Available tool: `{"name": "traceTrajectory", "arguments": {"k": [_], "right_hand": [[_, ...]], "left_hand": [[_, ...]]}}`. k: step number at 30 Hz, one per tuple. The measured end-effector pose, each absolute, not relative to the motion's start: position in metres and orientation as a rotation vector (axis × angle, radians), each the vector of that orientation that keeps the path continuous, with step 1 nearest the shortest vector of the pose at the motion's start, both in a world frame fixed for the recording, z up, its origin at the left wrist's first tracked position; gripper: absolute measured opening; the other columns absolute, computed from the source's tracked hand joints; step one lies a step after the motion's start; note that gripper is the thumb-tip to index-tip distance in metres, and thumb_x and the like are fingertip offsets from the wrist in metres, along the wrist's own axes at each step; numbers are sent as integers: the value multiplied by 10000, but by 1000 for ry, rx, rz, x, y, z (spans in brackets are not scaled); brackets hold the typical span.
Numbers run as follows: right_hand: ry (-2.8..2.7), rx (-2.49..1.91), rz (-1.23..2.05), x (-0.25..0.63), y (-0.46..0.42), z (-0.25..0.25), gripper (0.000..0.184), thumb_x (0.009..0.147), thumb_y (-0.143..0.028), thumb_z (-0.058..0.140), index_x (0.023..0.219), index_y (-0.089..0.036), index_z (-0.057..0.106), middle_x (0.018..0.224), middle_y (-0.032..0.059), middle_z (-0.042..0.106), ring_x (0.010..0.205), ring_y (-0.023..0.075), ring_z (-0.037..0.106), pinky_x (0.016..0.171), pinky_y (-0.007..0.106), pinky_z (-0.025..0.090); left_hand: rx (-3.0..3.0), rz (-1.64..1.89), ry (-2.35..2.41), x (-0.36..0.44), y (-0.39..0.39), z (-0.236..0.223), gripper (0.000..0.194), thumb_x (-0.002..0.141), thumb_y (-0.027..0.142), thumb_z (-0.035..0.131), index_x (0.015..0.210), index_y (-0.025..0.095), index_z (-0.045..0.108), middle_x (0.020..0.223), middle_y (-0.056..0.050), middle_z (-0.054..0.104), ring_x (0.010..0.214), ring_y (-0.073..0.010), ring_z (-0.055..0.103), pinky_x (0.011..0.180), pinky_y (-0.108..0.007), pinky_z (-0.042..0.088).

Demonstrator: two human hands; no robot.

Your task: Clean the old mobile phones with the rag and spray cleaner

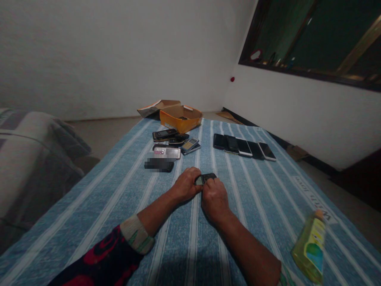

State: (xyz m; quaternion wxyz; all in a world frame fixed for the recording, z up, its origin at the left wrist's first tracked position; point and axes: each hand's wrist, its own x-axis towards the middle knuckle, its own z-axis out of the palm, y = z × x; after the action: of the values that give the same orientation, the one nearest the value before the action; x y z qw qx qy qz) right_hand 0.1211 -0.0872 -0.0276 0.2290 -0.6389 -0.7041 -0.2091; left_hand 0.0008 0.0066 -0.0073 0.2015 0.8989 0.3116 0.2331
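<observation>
Both my hands rest on a blue striped cloth (119, 198) and grip one small dark keypad phone (206, 178) between them. My left hand (186, 186) curls round its left end. My right hand (213, 198) closes on its right end, knuckles up. Beyond them lies a cluster of several old keypad phones (174, 143). A row of several dark smartphones (244, 147) lies side by side to the right of that cluster.
An open orange cardboard box (178, 117) sits at the far end of the cloth. A yellow-green plastic bottle (309, 248) lies near the right edge. A grey striped cushion or bedding (32, 159) is on the left. White walls and a dark window (315, 35) surround.
</observation>
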Motion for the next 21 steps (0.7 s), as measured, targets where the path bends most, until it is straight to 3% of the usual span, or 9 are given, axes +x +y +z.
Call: {"name": "traceTrajectory", "arguments": {"k": [10, 21], "right_hand": [[-1921, -1851, -430, 129, -62, -7, 183, 866, -58, 515, 859, -154, 671, 837, 80, 597, 816, 224, 452, 705, 345, 354], [-2011, -1814, -383, 119, -79, -5, 173, 838, -75, 540, 790, -153, 688, 812, 95, 593, 834, 237, 461, 687, 356, 364]], "left_hand": [[2493, 667, 825, 2, 9, -1, 189, 698, 202, 603, 877, 177, 654, 953, -65, 658, 951, -239, 603, 892, -365, 485], [2507, 667, 827, 2, 11, -1, 288, 707, 237, 573, 972, 165, 661, 1032, -89, 669, 1012, -264, 600, 942, -414, 481]]}}
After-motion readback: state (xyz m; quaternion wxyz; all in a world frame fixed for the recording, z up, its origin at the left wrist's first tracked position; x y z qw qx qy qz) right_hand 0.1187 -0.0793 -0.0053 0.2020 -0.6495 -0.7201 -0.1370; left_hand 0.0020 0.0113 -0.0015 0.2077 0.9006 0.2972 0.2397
